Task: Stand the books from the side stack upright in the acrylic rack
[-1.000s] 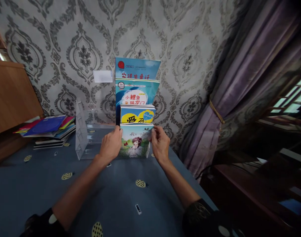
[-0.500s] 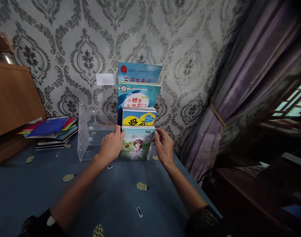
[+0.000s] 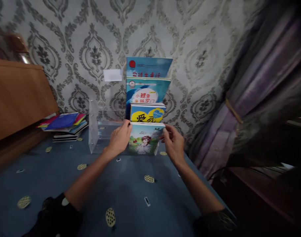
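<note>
A pale green book [image 3: 144, 140] with a drawn figure on its cover stands in the front tier of a clear acrylic rack [image 3: 92, 131]. My left hand [image 3: 119, 137] grips its upper left edge, and my right hand [image 3: 174, 143] pinches its upper right edge. Behind it, in rising steps, stand a yellow-and-blue book [image 3: 148, 113], a teal book [image 3: 148, 87] and, highest, a blue book [image 3: 149, 65]. The fingertips behind the front book are partly hidden.
To the left, a pile of books [image 3: 66, 126] lies on the blue tablecloth [image 3: 121, 197], near a wooden cabinet [image 3: 19, 98]. A white card [image 3: 112, 75] tops the rack's back. A purple curtain [image 3: 219, 131] hangs at the right, before the patterned wall.
The camera view has turned slightly, so the scene sits farther right and a little higher. Both hands stay on the front book, which remains in the rack.
</note>
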Tool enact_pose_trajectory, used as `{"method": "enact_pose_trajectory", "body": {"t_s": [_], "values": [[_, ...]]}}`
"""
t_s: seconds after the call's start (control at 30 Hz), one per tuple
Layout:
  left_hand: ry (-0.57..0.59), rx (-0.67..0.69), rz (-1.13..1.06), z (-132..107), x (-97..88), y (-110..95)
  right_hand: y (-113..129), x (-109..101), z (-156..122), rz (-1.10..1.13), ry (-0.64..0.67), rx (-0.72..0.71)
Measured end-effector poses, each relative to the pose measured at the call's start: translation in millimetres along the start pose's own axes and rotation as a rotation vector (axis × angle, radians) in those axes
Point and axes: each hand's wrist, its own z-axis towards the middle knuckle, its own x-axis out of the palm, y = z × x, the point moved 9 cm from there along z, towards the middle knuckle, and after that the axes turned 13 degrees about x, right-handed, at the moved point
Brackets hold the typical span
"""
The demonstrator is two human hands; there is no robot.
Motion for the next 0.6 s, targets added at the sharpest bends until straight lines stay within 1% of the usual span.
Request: {"method": "enact_pose_trajectory", "body": {"t_s": [0.07,0.13,0.17,0.23,0.3,0.4,0.47,0.53,0.6], "values": [[0.008,0.029,-0.006,-5.3,-3.7,-0.9,-1.7,-0.1,-2.6,-0.015,-0.003,0.009],[0.016,0.058,0.009,-13.9,-10.2,3.5,-2.5,-1.5,-4.8,-0.02,-0.017,0.022],[0.018,0.061,0.028,-19.7,-14.5,9.7,-2.8,-2.2,-5.8,-0.033,-0.02,0.033],[0.019,0.034,0.083,-34.2,-25.2,32.1,-2.8,-4.1,-8.9,-0.064,-0.01,0.053],[0.019,-0.018,0.153,-50.7,-38.0,66.0,-3.2,-8.6,-14.5,-0.091,0.007,0.066],[0.015,-0.131,0.286,-73.3,-60.8,130.8,-10.0,-20.2,-29.5,-0.12,0.03,0.097],[0.003,-0.206,0.387,-83.1,-78.2,173.6,-18.5,-24.1,-43.7,-0.172,0.077,0.125],[0.006,-0.258,0.484,-86.5,-93.3,209.3,-24.9,-18.7,-60.8,-0.238,0.183,0.118],[0.033,-0.286,0.555,-84.2,-103.1,236.4,-27.3,-9.2,-78.3,-0.257,0.277,0.105]]}}
